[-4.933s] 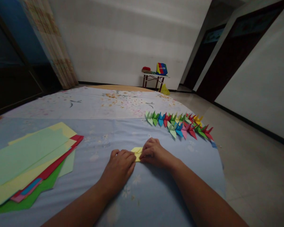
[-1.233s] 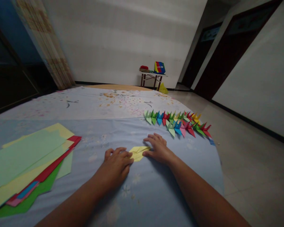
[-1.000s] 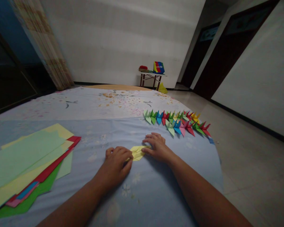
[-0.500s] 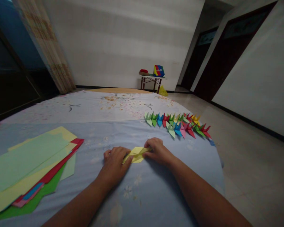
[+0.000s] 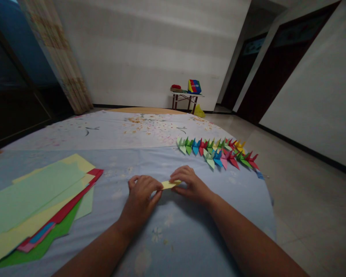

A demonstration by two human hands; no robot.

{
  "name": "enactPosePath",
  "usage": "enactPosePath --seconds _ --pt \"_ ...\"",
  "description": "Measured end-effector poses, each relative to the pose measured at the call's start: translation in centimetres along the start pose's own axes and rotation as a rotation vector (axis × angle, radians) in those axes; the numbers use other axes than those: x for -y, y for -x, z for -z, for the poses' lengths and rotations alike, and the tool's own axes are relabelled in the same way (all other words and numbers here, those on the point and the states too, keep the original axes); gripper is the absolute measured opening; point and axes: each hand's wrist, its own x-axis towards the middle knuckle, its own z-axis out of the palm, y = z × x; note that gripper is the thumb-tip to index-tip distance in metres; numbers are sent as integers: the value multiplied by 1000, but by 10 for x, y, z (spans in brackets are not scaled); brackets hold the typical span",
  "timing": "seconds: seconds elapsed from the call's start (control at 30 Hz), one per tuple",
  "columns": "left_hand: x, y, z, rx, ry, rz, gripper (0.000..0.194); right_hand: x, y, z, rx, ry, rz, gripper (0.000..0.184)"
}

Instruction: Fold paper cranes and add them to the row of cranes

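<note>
A small folded piece of yellow paper [image 5: 167, 185] spans the gap between my two hands, over the blue part of the tablecloth. My left hand [image 5: 144, 193] pinches its left end between thumb and fingers. At the other end, my right hand [image 5: 189, 184] grips the paper with thumb and fingertips. The paper looks like a narrow, flat strip from here; both of its ends are partly covered by my fingers.
Coloured paper sheets [image 5: 40, 196] lie in a loose stack at the left. Two rows of folded paper cranes [image 5: 216, 156] stand at the right on the round table's floral cloth [image 5: 150, 161]. A small side table [image 5: 187, 94] stands by the far wall.
The yellow paper has gone from a wider, partly opened shape to a narrow folded strip. Both hands have risen slightly, and my right fingers have shifted left along it.
</note>
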Motion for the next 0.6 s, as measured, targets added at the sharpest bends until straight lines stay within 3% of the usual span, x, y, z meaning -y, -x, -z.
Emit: enactPosePath --seconds 0.1,0.27,0.43,0.6 --pt "0 0 0 91 -45 -51 10 -1 0 -2 44 24 17 10" --pt "2 1 -5 265 -110 -86 11 -1 3 3 240 38 -1 17" --pt "-3 3 -3 323 -142 -117 6 8 2 11 268 79 -16 27" --pt "-8 3 0 313 -163 -154 9 14 0 10 291 72 29 13"
